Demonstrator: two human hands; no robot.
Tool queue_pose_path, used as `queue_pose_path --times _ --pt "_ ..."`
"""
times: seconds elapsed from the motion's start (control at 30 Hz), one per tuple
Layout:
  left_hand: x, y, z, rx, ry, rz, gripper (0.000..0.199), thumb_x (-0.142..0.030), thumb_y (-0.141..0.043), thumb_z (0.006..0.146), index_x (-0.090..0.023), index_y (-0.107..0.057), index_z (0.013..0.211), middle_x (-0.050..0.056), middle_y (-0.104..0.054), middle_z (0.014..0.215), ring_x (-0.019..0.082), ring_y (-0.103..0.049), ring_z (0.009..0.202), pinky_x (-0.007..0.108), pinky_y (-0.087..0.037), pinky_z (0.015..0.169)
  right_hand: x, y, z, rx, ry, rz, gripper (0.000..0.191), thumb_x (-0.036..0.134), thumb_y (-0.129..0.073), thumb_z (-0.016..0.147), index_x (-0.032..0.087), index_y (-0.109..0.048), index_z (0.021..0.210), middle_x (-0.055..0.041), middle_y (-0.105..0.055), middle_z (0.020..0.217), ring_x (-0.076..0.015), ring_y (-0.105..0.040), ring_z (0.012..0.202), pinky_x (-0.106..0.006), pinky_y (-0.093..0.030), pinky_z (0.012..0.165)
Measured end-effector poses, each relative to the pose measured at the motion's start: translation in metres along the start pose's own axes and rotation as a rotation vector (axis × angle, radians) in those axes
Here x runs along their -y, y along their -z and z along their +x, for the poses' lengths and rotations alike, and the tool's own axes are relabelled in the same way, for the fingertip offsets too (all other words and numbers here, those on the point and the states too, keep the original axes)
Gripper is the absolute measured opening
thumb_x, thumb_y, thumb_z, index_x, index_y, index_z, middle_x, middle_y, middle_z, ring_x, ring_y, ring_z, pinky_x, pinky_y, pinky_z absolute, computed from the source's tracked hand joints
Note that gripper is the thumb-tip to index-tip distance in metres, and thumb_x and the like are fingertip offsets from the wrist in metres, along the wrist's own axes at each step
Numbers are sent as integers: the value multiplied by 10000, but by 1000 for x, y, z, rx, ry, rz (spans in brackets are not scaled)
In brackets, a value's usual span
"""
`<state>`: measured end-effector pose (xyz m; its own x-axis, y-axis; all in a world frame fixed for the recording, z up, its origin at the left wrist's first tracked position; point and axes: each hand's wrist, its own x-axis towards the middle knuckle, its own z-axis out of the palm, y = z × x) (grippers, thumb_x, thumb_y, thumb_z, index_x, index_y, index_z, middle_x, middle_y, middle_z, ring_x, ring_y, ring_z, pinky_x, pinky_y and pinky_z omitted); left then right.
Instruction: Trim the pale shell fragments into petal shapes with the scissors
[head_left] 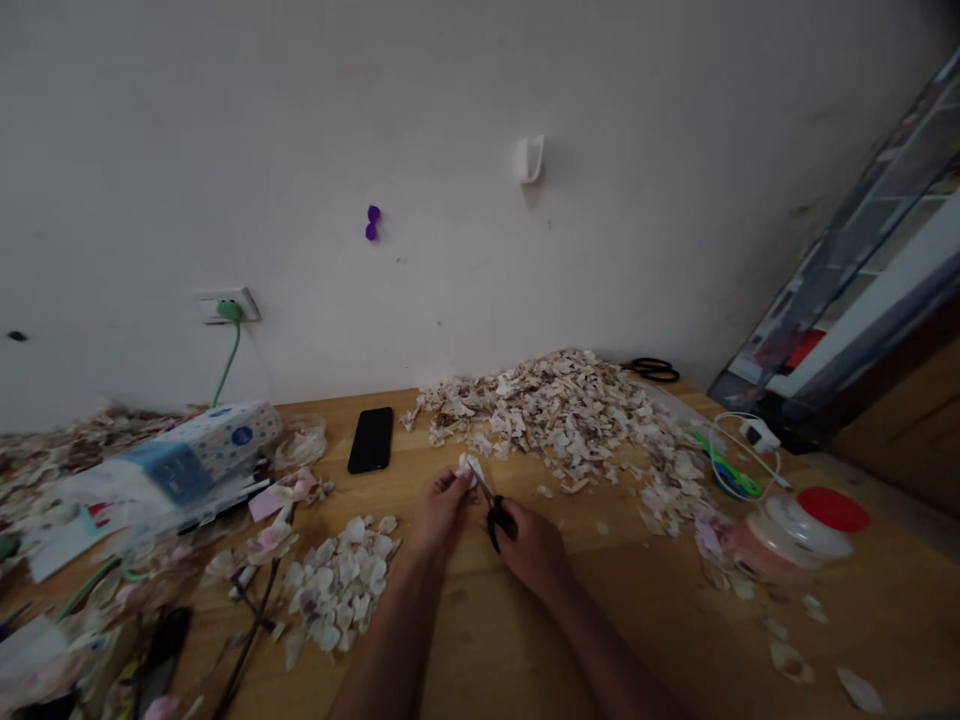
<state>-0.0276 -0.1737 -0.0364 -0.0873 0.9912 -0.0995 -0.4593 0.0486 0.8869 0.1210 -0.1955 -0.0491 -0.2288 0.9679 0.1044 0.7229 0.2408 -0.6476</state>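
Note:
Between the fingertips of my left hand point(442, 505) is a small whitish petal-like piece point(471, 466). My right hand point(536, 550) is wrapped round the black handles of a pair of scissors point(495, 518), whose blades reach up to that piece. Whether the blades are parted is too small to tell. Left of my forearm lies a heap of rounded, pale petal-like pieces point(341, 585). Beyond my hands spreads a large mound of cut, dry-looking scraps point(555, 405).
A black phone point(370, 440) lies on the wooden table point(480, 640). At left are a tissue pack point(195, 455), pink flowers on a branch point(262, 600) and a dark-handled knife point(165, 650). A red-lidded jar point(791, 530), a white cable point(720, 430) and other scissors point(652, 370) are at right.

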Motion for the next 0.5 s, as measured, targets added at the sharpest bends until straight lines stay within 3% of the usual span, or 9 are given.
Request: queue_pose_path --times 0.33,0.5 --pt "-13 6 0 24 -112 387 362 -507 -681 685 -152 -615 669 -26 -530 525 90 -467 494 204 -354 510 1 1 -1 -1 6 -15 229 446 -507 856 260 -611 942 -14 -712 864 -196 -656 821 -236 -367 630" --pt "-13 6 -1 17 -71 342 366 -505 -707 656 -149 -640 709 -15 -571 581 93 -496 525 208 -389 549 4 4 -1 22 -9 -25 245 443 -484 870 259 -623 953 -15 -713 848 -191 -657 796 -240 -362 619"
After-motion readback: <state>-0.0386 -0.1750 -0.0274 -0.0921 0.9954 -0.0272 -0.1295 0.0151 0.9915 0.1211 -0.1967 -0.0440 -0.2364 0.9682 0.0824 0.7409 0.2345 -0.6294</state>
